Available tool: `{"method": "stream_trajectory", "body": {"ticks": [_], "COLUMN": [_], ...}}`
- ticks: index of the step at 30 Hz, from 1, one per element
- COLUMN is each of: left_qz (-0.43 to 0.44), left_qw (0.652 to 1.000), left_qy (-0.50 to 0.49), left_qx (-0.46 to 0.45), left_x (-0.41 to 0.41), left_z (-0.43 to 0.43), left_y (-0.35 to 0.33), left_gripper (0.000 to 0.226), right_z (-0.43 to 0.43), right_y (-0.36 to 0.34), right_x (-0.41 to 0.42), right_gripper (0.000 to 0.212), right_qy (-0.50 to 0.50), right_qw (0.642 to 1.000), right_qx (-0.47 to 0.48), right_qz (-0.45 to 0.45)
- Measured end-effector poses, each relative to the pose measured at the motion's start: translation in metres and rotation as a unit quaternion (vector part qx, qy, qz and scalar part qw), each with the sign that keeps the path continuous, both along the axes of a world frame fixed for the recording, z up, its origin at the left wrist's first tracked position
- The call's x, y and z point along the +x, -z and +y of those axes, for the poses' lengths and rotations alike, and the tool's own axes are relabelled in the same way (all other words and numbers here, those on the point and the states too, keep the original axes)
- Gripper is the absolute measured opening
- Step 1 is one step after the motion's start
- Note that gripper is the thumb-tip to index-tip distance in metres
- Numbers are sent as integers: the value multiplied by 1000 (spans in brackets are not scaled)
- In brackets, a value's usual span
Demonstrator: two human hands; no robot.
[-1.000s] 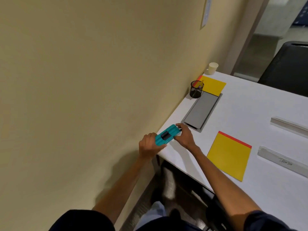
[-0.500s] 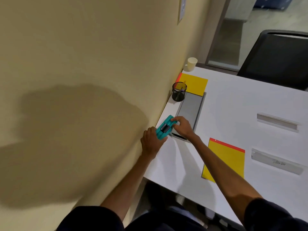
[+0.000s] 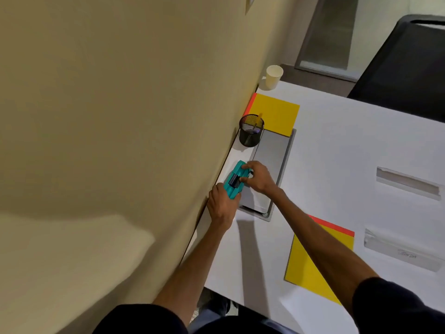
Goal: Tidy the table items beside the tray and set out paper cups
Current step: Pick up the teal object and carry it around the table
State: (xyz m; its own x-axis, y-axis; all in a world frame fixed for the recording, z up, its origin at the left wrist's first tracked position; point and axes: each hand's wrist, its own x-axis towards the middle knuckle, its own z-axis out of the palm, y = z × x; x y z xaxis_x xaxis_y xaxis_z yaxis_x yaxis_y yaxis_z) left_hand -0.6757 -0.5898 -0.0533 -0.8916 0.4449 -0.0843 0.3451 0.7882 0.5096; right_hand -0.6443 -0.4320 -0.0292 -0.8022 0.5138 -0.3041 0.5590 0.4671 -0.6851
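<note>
A teal ridged box with a dark piece in its middle lies along the table's left edge by the wall. My left hand grips its near end. My right hand pinches its far end and side. Just right of the box lies a flat grey tray set into the white table. A black mesh pen cup stands beyond the box. A single paper cup stands upright at the table's far corner.
One yellow pad with a red edge lies past the tray; another lies near me, partly under my right forearm. Two clear name holders lie at the right. A black chair stands beyond; the beige wall is left.
Both hands have carried the teal box farther along the wall edge, beside the tray's near end. My head has moved closer and looks further down the table.
</note>
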Motion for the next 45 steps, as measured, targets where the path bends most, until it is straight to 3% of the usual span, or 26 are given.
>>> {"method": "stream_trajectory", "body": {"ticks": [9,22,31,40,43,45], "left_qz": [-29,-72,-113,-18,15,6], "left_qw": [999,997,990,999,998,997], "left_qy": [-27,-28,-7,2,22,68], "left_qx": [-8,18,79,-35,-58,-24], "left_x": [-32,-33,-29,2,8,16], "left_z": [41,44,35,22,25,26], "left_y": [17,26,17,7,-3,-5], "left_gripper": [65,68,67,77,63,45], "right_z": [40,42,29,6,-3,-10], "right_y": [21,46,42,30,23,23], "right_x": [-48,-52,-45,6,36,60], "right_gripper": [49,49,57,50,44,40], "right_qy": [-34,-68,-6,93,139,163], "right_qw": [999,997,999,994,988,983], "right_qx": [7,23,46,34,35,45], "right_qz": [-11,-42,-24,38,63,77]}}
